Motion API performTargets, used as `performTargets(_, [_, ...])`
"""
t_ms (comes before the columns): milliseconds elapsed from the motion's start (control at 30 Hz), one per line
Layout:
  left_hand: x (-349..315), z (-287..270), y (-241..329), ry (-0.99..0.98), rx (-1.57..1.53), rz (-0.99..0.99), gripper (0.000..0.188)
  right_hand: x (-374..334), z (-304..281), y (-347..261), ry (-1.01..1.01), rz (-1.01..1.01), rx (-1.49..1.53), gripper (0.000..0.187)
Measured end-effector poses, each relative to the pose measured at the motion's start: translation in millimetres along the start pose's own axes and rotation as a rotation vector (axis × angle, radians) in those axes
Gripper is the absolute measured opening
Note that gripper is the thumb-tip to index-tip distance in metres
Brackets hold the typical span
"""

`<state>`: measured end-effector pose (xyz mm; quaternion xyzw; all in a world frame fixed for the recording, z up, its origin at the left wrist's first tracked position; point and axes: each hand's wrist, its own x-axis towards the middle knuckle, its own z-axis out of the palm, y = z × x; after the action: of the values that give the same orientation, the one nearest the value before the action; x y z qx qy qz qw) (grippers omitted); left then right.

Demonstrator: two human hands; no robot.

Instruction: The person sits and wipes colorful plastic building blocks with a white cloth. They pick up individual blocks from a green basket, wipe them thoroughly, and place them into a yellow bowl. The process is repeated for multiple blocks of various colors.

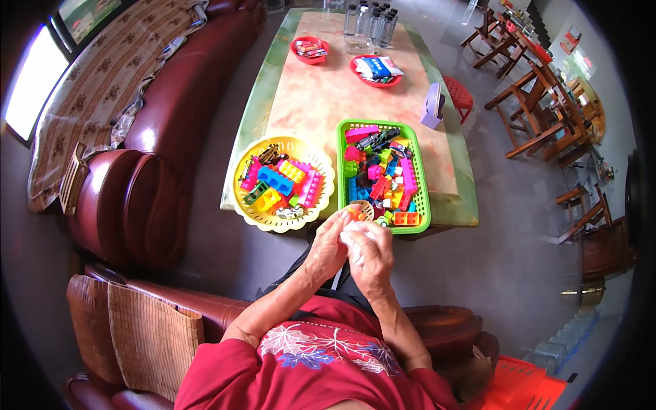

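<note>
My left hand (pixel 329 242) and my right hand (pixel 374 261) meet at the near edge of the table, by the front of the green basket (pixel 425 171). A crumpled white cloth or tissue (pixel 354 242) is bunched in my right hand's closed fingers. My left hand pinches a small orange toy piece (pixel 355 214), partly hidden by fingers, and the cloth is pressed close to it. Toy bricks and small vehicles in several colours fill the green basket. To its left, a yellow scalloped basket (pixel 247 210) holds more bricks, including a blue brick (pixel 275 180), and a green toy car (pixel 256 193).
Farther along the table (pixel 287 102) are a red bowl (pixel 326 59) with packets, another red bowl (pixel 372 83) with packages, and several bottles (pixel 372 27). A lilac holder (pixel 432 106) stands at the right edge. A red stool (pixel 459 99) and a brown sofa (pixel 198 75) flank the table.
</note>
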<state>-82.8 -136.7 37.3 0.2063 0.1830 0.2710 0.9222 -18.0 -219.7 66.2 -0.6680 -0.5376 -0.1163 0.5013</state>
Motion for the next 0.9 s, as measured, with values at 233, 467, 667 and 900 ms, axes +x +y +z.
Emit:
performTargets(233, [0, -14, -7, -0.069, -0.014, -0.083, 0.032, 24, -4, 26, 0.057, 0.287, 0.142, 0.033])
performTargets(467, [6, -21, -11, 0.061, -0.132, -0.088, 0.038, -12, 8, 0, -0.042, 0.116, 0.051, 0.031])
performTargets(667, [2, -16, -7, 0.056, -0.034, -0.092, 0.041, -7, 2, -10, -0.006, 0.039, 0.068, 0.03])
performTargets(900, [-4, -24, -2, -0.016, 0.249, -0.087, 0.033, 28, -15, 25, -0.078, 0.312, 0.253, 0.03])
